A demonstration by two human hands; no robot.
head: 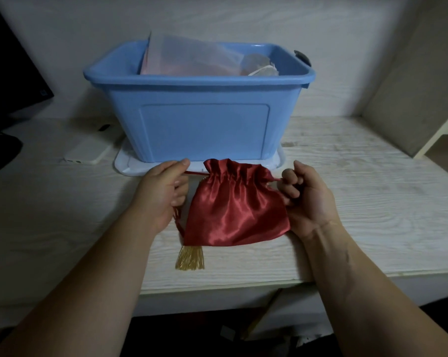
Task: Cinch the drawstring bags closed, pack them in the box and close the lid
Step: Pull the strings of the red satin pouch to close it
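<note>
My left hand and right hand each pinch one end of the drawstring of the red satin bag, which lies on the table just before the blue box. The bag mouth is gathered and nearly closed. The box appears to hold other bags. Remaining steps: pack this bag, then fit the lid, which lies beneath the box.

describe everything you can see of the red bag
The red bag is shiny, satin-like cloth, lying flat on the wood-grain table before the blue box. Its mouth is gathered into pleats. A red cord leaves each side: the left hand grips one, the right hand pinches the other. A gold tassel lies at its lower left corner.
</note>
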